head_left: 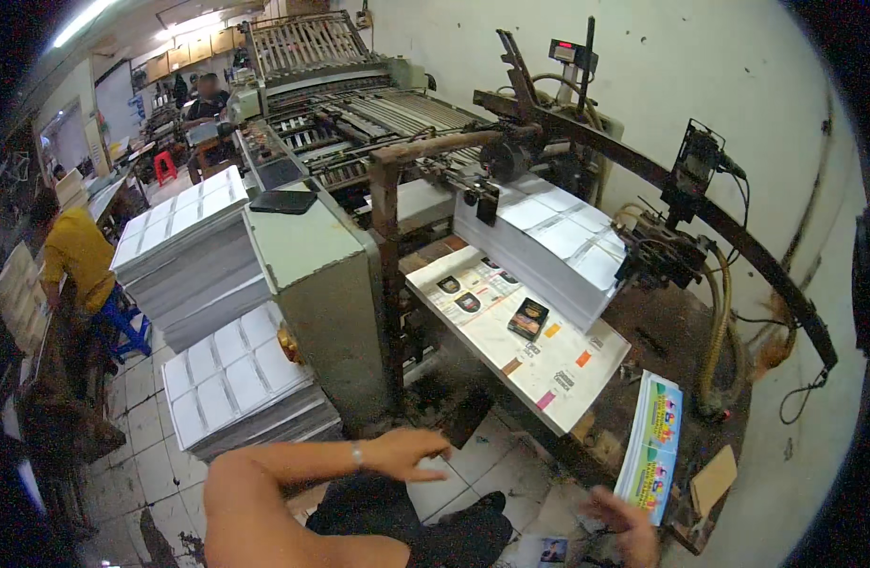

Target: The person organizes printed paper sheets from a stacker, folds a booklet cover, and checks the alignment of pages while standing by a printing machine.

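My left hand (pixel 408 454) hangs in the air above the tiled floor, holding nothing, its fingers stretched toward the right. A light band circles that wrist. Lower right, my right hand (pixel 626 526) is a little blurred, fingers apart and seemingly empty. It is nearest to a narrow stack of colourful printed sheets (pixel 654 440) in green, blue and yellow; whether it touches them I cannot tell. Beyond my hands, a printed board (pixel 577 379) slopes down in front of the machine, with a small dark packet (pixel 528 319) on it. A tall paper stack (pixel 558 222) sits behind it.
A large press (pixel 359 114) fills the back. Two paper piles, an upper one (pixel 184 213) and a lower one (pixel 236 369), stand left of a green-grey cabinet (pixel 312 246). Curved metal bar (pixel 738 218) and hoses hang at right. A person in yellow (pixel 75 246) sits far left.
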Motion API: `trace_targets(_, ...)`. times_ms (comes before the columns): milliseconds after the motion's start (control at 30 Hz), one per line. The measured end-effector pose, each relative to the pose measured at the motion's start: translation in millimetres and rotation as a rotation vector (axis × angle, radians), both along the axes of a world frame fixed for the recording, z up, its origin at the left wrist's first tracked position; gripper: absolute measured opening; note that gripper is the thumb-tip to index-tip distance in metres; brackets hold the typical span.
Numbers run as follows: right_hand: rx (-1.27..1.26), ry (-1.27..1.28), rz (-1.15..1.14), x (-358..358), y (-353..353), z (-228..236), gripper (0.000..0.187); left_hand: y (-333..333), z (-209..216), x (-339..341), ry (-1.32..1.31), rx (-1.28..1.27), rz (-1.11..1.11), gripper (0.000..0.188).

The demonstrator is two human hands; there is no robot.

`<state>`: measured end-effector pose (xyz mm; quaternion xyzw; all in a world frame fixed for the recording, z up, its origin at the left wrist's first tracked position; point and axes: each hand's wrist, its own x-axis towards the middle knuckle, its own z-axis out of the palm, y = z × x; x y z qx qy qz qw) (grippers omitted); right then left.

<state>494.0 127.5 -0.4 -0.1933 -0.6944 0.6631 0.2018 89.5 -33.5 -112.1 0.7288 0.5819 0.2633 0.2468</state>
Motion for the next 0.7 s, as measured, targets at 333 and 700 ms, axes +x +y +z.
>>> trace_targets(333,0.726,-0.923,-0.157,-56.4,-205.3,-252.6,0.072,-211.7,-88.0,-37.0,0.237,-0.120,-0.188,0.085)
trace_targets(700,0.505,-0.840,-0.228,-56.7,-203.5,-233.6,0.076,-202.9,-159.1,-14.9,0.186,-0.025,-0.115,0.080)
